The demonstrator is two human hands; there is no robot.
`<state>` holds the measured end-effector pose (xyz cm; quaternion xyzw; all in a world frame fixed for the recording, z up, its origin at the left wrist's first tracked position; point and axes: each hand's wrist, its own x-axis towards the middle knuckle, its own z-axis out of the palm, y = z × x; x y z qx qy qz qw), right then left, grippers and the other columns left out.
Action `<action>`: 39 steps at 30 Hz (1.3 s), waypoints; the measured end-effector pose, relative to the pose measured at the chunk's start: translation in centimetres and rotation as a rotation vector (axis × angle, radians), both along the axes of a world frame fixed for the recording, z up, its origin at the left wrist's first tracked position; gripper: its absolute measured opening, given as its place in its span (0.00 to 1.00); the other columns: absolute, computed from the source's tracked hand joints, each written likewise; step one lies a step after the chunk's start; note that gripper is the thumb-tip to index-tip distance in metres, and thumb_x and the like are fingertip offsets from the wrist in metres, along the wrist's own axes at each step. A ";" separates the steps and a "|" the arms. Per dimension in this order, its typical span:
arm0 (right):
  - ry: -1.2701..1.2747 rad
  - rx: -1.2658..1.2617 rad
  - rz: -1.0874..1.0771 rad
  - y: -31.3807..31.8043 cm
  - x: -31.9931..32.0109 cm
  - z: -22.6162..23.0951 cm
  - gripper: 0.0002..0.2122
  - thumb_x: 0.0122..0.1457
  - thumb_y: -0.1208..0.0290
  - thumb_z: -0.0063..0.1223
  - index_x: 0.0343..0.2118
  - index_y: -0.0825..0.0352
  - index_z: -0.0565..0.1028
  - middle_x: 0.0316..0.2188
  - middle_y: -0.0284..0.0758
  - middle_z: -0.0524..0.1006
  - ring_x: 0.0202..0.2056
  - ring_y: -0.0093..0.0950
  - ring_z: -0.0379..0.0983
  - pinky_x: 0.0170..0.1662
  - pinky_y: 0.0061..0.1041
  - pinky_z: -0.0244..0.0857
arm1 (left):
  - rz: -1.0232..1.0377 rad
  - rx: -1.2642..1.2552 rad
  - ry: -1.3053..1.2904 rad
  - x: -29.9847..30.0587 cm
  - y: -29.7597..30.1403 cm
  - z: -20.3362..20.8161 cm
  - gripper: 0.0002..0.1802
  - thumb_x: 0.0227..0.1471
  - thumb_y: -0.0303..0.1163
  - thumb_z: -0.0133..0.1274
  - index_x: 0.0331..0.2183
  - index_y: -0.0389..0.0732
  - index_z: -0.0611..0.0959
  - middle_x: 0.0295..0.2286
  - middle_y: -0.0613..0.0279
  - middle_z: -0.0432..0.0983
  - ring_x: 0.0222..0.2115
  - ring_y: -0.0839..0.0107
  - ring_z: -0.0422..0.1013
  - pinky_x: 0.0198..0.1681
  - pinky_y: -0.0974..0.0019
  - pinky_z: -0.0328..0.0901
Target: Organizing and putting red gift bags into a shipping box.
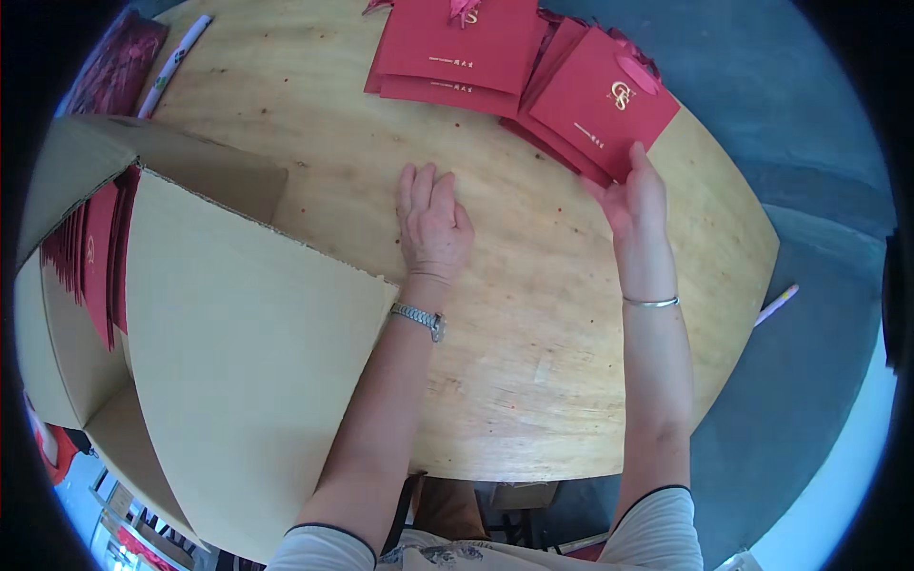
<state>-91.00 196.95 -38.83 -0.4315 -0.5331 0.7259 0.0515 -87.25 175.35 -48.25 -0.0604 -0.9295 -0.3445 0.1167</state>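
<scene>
Here, a cardboard box (248, 352) half-hides red bags (98, 247).

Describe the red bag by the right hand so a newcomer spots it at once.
On the far side of the wooden table, find the right pile of red bags. Yours is its top bag; unlike the left pile, it lies clearly aslant, with the right hand at its lower corner.

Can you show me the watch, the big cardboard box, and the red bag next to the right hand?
Watch (417, 317): head view, on its metal band.
Cardboard box (238, 362): head view, on its wide tan panel.
Red bag (598, 107): head view, on its front face.
</scene>
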 end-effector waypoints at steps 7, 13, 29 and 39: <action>0.104 -0.039 -0.037 -1.2 -2.2 2.4 0.19 0.64 0.66 0.32 0.57 0.64 0.56 0.58 0.38 0.56 0.60 0.41 0.52 0.59 0.55 0.42 | 0.017 -0.010 0.028 0.0 -0.1 0.2 0.17 0.41 0.22 0.50 0.39 0.38 0.76 0.45 0.48 0.67 0.52 0.45 0.58 0.55 0.50 0.56; 0.054 0.057 0.036 -1.1 -2.3 2.0 0.20 0.63 0.67 0.34 0.59 0.61 0.55 0.59 0.36 0.55 0.60 0.41 0.51 0.57 0.61 0.40 | 0.012 0.020 0.005 0.1 0.2 0.5 0.18 0.41 0.23 0.50 0.39 0.38 0.76 0.46 0.48 0.67 0.52 0.45 0.57 0.55 0.49 0.55; -0.221 -0.051 -0.136 -9.7 24.6 1.3 0.20 0.59 0.59 0.49 0.52 0.63 0.66 0.50 0.30 0.68 0.50 0.26 0.63 0.47 0.34 0.62 | 0.001 0.107 0.142 -0.1 0.2 0.8 0.19 0.38 0.21 0.51 0.38 0.38 0.78 0.42 0.49 0.70 0.49 0.46 0.61 0.54 0.52 0.57; -0.221 -0.175 0.002 -19.3 40.8 10.3 0.12 0.62 0.64 0.44 0.44 0.65 0.71 0.40 0.34 0.76 0.40 0.23 0.71 0.40 0.23 0.64 | 0.462 2.438 -1.180 15.2 -4.6 16.3 0.24 0.59 0.42 0.43 0.47 0.31 0.66 0.48 0.47 0.62 0.51 0.51 0.58 0.54 0.55 0.59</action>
